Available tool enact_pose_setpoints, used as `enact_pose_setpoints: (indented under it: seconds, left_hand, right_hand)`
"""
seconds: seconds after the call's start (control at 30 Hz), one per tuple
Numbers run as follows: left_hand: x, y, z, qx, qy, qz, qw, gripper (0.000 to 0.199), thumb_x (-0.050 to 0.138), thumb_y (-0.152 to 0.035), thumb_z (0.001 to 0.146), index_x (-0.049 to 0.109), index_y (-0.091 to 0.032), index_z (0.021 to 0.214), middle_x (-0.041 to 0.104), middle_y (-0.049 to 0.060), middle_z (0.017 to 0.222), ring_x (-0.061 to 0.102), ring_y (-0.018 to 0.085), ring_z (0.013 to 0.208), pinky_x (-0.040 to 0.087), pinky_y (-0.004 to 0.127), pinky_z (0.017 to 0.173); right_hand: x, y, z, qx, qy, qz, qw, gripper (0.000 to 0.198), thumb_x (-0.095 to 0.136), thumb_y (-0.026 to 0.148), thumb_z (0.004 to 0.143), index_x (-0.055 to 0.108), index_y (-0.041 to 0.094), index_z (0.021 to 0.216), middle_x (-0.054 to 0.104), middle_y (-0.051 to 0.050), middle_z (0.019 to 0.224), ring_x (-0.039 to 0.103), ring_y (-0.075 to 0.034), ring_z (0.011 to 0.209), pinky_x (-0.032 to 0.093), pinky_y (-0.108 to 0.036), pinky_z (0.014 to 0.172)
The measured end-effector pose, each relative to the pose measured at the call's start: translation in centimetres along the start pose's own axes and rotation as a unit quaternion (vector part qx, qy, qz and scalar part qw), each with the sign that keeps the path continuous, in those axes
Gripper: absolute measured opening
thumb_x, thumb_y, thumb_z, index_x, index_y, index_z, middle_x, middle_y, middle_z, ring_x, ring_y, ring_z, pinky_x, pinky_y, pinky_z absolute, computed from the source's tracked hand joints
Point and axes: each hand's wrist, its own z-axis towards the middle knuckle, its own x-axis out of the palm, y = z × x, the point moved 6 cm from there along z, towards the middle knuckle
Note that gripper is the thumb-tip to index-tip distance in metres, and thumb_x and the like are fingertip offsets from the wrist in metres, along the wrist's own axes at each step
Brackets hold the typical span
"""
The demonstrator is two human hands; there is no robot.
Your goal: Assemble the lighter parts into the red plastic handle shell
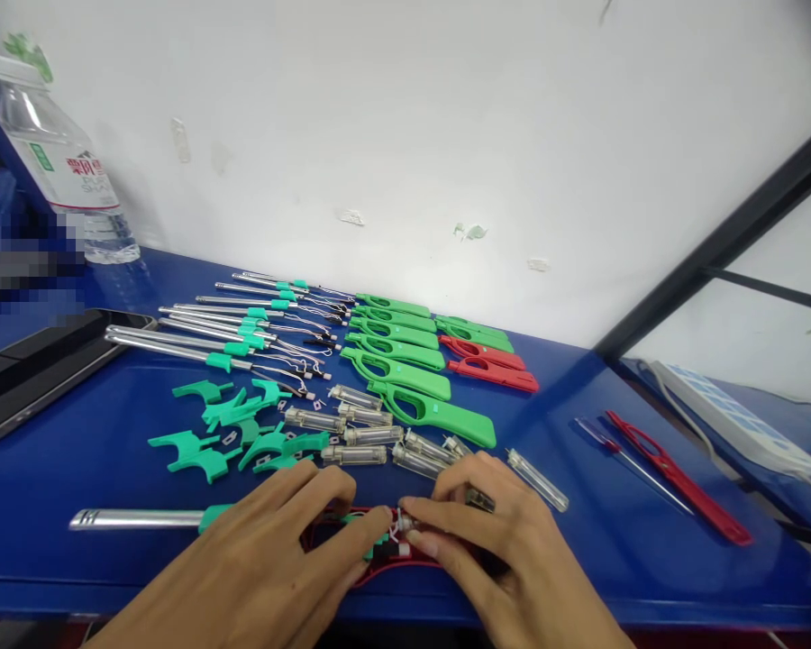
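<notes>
My left hand (277,550) lies palm down at 7 o'clock, fingers bent, fingertips pressing on a red lighter shell (392,566) at the table's near edge. My right hand (493,541) lies at 5 o'clock, fingers curled; thumb and forefinger pinch a small white part (404,521) over the shell. A metal tube with a green collar (141,519) runs out toward 9 o'clock from under the left hand.

At 12 o'clock, just beyond the fingertips, lie clear gas cartridges (371,434). Green trigger pieces (230,433) sit at 10 o'clock. Farther at 11 o'clock lie more metal tubes with wires (243,329); at 12 to 1 o'clock, green handle shells (405,370) and 2 red handle shells (490,365).

At 3 o'clock rest a screwdriver (625,460) and another red shell half (676,478). A water bottle (60,162) stands far at 10 o'clock on the blue table (581,550).
</notes>
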Motion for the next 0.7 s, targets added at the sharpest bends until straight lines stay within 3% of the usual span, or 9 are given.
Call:
enact_pose_setpoints:
  seconds: [0.13,0.3,0.5,0.7]
  left_hand:
    - [0.9,0.4,-0.6,-0.042,0.029,-0.031,0.998,0.06,0.08,-0.014,0.109,0.083,-0.043,0.161,0.086,-0.001,0.129,0.082,0.02,0.122,0.067,0.026,0.117]
    - [1.3,0.6,-0.7,-0.051,0.047,-0.033,0.997,0.069,0.079,-0.011,0.1,0.083,-0.046,0.159,0.083,-0.001,0.132,0.08,0.019,0.114,0.067,0.025,0.11]
    - [0.9,0.6,-0.5,-0.053,0.045,-0.035,0.997,0.065,0.081,-0.011,0.095,0.085,-0.044,0.15,0.083,-0.002,0.129,0.08,0.019,0.108,0.067,0.023,0.106]
    - [1.1,0.6,-0.7,-0.062,0.06,-0.045,0.995,0.066,0.083,-0.014,0.093,0.084,-0.045,0.151,0.085,-0.003,0.126,0.082,0.018,0.103,0.068,0.024,0.104]
  right_hand:
    - [-0.3,0.3,0.1,-0.011,-0.011,-0.014,1.0,0.029,0.07,0.028,0.133,0.097,0.039,0.138,0.086,-0.002,0.121,0.085,-0.022,0.108,0.071,-0.035,0.092]
    - [-0.3,0.3,0.1,-0.011,-0.015,-0.026,0.999,0.03,0.072,0.025,0.131,0.096,0.042,0.135,0.088,0.0,0.121,0.087,-0.022,0.107,0.073,-0.037,0.094]
    - [0.0,-0.4,-0.4,-0.004,-0.033,-0.009,0.999,0.049,0.073,0.022,0.128,0.081,0.053,0.166,0.092,0.003,0.129,0.094,-0.025,0.117,0.079,-0.047,0.115]
    - [-0.5,0.8,0.7,-0.042,-0.057,-0.007,0.997,0.029,0.074,0.018,0.126,0.093,0.038,0.137,0.087,0.004,0.101,0.089,-0.021,0.089,0.079,-0.042,0.105]
